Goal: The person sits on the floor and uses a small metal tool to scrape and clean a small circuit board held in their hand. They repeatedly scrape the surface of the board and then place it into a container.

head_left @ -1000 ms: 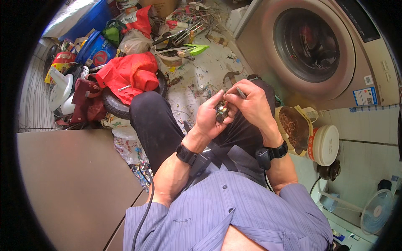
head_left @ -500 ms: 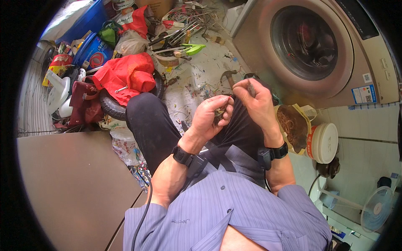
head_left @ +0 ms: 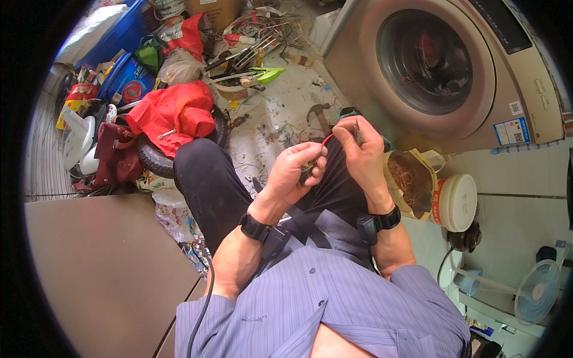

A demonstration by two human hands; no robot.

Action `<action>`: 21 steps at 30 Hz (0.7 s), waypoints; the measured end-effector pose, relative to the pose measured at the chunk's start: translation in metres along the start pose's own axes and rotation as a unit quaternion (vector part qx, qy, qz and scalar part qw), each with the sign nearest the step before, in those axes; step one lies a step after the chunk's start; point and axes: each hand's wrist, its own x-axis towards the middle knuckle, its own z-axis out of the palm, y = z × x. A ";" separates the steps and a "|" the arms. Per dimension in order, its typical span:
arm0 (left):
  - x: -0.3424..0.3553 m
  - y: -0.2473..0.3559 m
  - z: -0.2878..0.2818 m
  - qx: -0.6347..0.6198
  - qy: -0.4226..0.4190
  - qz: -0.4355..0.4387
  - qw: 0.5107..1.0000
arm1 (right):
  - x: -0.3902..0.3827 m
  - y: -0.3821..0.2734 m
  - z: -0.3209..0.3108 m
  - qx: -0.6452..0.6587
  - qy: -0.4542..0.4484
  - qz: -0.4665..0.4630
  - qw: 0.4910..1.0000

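Note:
Over my lap, my left hand (head_left: 295, 168) is closed, pinching a short red wire (head_left: 327, 139) between thumb and forefinger. Its curled fingers also cover a dark, yellowish bundle that I cannot make out fully. Close by on the right, my right hand (head_left: 362, 154) is closed around a small grey metal tool, perhaps a blade (head_left: 358, 131), whose tip pokes up between the fingers. The red wire stretches toward the right thumb and forefinger; whether they grip it is hard to see. A claw hammer (head_left: 323, 120) lies just beyond both hands.
An open bag of copper-coloured wire (head_left: 413, 182) stands right of my knee, beside a lidded white bucket (head_left: 458, 203). The washing machine (head_left: 364, 71) fills the far right. At left are a red plastic bag (head_left: 179, 113) on a tyre (head_left: 156, 161) and a blue tub (head_left: 128, 77). Wire scraps litter the floor.
More of the red wire shows between my hands, which have parted slightly. The whole view has shifted a little.

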 end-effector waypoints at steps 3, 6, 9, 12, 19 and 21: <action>0.002 -0.002 0.000 0.008 0.014 0.013 1.000 | -0.004 0.001 -0.001 0.044 0.017 0.051 0.998; 0.003 -0.003 -0.004 -0.023 0.015 0.011 1.000 | -0.008 0.004 -0.004 0.100 0.036 0.110 0.988; 0.006 -0.004 -0.011 -0.091 -0.005 -0.003 0.996 | -0.008 0.008 -0.006 0.121 0.049 0.138 0.982; 0.010 -0.004 -0.018 -0.172 -0.018 -0.006 0.985 | -0.004 0.000 -0.005 0.190 0.065 0.201 0.959; 0.021 -0.003 -0.016 -0.324 -0.080 0.047 0.941 | -0.030 -0.077 0.021 0.230 -0.173 0.098 0.953; 0.021 -0.001 -0.014 -0.333 -0.115 0.080 0.933 | -0.027 -0.077 0.024 0.122 -0.174 -0.043 0.976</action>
